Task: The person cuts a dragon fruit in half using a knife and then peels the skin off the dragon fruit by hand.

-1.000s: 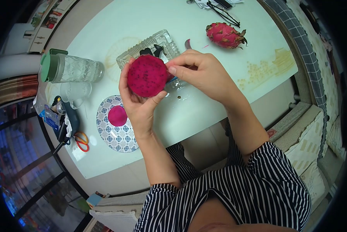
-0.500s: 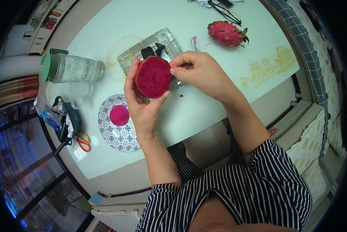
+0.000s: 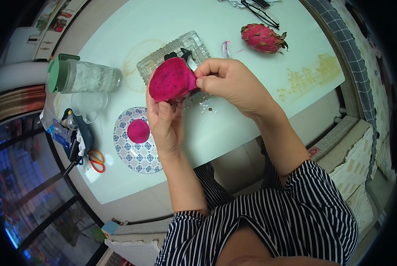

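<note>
A: State the condition of the left grip.

B: The left grip [image 3: 163,123] is wrapped around a cut dragon fruit [image 3: 167,80], with the thumb at the near edge. The dark-speckled cut face is exposed.

A: State the condition of the right grip.

B: The right grip [image 3: 221,80] is narrow. Thumb and forefinger pinch a pink flap [image 3: 192,82] at the fruit's right edge. The fruit is therefore located between the two grips, raised above the counter [image 3: 225,128].

A: List the items nearest the grips.

B: Beyond the left grip, partly covered by the fruit: a ribbed glass tray [image 3: 149,66] containing dark objects [image 3: 187,54]. Just beyond the right grip: a curved sliver [image 3: 225,49], pink along part of it; material cannot be determined. To the left of the left grip: a patterned plate [image 3: 138,162] carrying a round magenta piece [image 3: 138,131].

A: List the outer items.

B: Beyond the right grip and farther right: a whole dragon fruit [image 3: 261,38], with a pair of glasses [image 3: 260,16] past it. Well to the left of the left grip: a glass pitcher [image 3: 94,76] with a green lid [image 3: 57,74], and beside it a clear mug [image 3: 87,104]. Orange-handled scissors [image 3: 97,161] lie left of the plate.
</note>
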Available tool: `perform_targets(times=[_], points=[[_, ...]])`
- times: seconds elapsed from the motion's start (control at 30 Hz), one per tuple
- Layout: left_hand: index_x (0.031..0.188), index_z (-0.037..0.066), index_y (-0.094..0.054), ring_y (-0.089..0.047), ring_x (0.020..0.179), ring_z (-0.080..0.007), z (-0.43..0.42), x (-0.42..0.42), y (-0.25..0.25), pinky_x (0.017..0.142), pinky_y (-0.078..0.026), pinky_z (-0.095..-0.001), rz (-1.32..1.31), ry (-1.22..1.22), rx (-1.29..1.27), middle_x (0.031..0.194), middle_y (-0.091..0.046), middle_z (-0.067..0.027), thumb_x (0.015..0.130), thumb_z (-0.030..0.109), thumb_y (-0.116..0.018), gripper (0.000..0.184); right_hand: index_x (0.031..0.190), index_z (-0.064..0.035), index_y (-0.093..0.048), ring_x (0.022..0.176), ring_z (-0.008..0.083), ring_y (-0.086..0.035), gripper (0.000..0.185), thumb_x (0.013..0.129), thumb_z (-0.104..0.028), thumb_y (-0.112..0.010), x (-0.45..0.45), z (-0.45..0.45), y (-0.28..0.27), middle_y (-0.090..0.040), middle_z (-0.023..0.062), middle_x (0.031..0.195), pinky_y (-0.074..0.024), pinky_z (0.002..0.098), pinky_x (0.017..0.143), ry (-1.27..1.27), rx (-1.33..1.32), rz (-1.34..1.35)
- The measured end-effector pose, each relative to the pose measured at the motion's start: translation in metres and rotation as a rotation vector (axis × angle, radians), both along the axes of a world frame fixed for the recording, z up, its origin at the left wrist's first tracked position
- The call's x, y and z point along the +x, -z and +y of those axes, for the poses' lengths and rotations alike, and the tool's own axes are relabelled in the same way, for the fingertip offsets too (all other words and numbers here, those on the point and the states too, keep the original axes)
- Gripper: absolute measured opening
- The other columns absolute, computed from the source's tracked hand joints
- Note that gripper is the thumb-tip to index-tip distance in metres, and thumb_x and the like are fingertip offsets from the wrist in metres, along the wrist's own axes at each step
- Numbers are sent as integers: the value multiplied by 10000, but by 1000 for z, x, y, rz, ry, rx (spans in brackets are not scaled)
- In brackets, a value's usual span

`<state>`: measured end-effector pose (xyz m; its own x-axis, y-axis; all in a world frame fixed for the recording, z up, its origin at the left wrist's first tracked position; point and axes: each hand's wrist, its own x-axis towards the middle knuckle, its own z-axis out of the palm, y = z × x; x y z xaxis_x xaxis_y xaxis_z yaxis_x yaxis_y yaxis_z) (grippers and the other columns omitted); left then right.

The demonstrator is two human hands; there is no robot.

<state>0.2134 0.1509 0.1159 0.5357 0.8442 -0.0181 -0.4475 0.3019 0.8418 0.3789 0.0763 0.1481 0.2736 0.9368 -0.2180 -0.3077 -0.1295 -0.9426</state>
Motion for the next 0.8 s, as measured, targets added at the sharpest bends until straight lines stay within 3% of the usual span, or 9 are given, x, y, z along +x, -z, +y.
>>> perform_targets(times=[0.07,0.13,0.27,0.4,0.47,0.67,0.8], points=[[1516,4,-346,-511,1319,-261,2,0,3,1120,-397,-413,8,34,-41,1441,-508,-140,871,416,-788,884,969,0,-676,828,50,-544,102,904,-69,-639,-1,1,1,-627,-27,886,-451,219,776,10,25,59],[1514,-2,-348,-518,1309,-257,4,2,4,1116,-400,-407,32,44,-20,1441,-509,-138,850,420,-810,912,984,31,-685,789,72,-558,192,886,-128,-643,-2,2,1,-645,4,865,-451,231,717,83,45,47],[1511,-15,-355,-538,1276,-240,3,9,10,1107,-409,-381,81,-8,105,1424,-526,-133,787,376,-877,974,974,23,-686,789,68,-555,184,880,-130,-648,-10,4,2,-639,1,858,-449,229,711,94,47,9],[1492,-32,-373,-547,1265,-233,4,6,11,1103,-414,-367,102,-51,49,1396,-549,-135,747,349,-912,996,985,-7,-668,845,44,-533,101,913,-66,-630,-11,3,2,-623,-33,902,-443,217,779,19,-27,-58],[1411,-8,-475,-556,1246,-224,3,5,11,1112,-395,-398,83,-38,47,1336,-594,-88,835,476,-808,823,986,-8,-668,844,41,-529,100,913,-65,-630,-10,3,1,-620,-36,901,-440,215,779,-4,-37,-50],[1401,-5,-486,-551,1254,-241,-2,5,16,1124,-384,-406,-148,-12,-214,1308,-617,-96,848,452,-806,786,989,-11,-669,843,61,-551,108,916,-79,-629,-7,4,6,-635,-18,901,-457,225,787,-47,31,90],[1404,-13,-478,-554,1254,-253,5,6,14,1140,-377,-423,-99,-27,-77,1324,-608,-110,858,447,-797,782,1054,28,-705,861,97,-606,224,934,-144,-625,-3,4,-3,-678,34,913,-497,255,789,-8,51,14]])
